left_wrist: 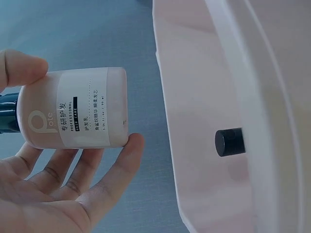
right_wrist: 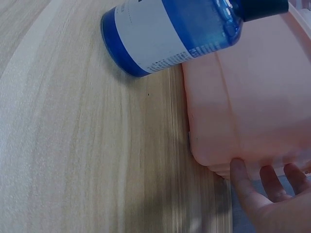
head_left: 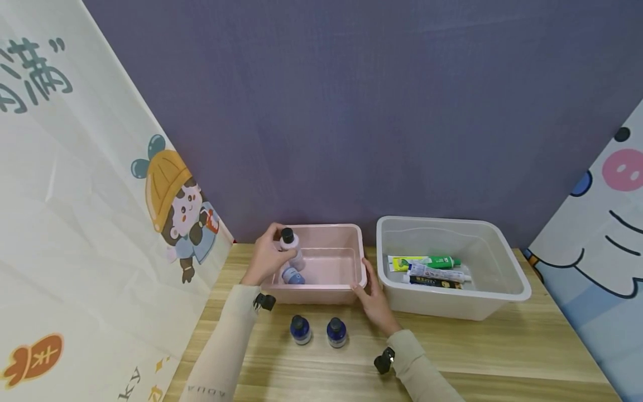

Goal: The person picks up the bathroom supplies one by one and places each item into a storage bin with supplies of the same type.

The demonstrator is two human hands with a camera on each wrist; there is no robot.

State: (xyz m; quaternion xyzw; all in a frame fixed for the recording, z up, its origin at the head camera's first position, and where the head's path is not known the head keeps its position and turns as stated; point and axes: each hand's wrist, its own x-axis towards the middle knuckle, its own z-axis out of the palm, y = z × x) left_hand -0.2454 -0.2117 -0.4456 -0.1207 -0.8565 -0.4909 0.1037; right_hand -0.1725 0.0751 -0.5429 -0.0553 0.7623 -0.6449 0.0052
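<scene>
My left hand (head_left: 265, 260) holds a pale pink hair-care bottle (left_wrist: 87, 108) with a black cap, thumb on one side and fingers on the other. It is at the left end of a pink plastic bin (head_left: 331, 268). Inside that bin, below the held bottle, is a blue bottle (head_left: 293, 276); the left wrist view shows a black cap (left_wrist: 230, 142) over the bin's rim. My right hand (head_left: 374, 298) touches the bin's front right corner, its extended fingers against the outer wall.
Two dark blue bottles (head_left: 300, 329) (head_left: 336, 332) with black caps stand on the wooden table (head_left: 452, 346) before the pink bin. To the right, a white bin (head_left: 432, 301) contains several toothpaste tubes (head_left: 424, 263). A dark blue-grey wall (head_left: 351, 123) rises behind.
</scene>
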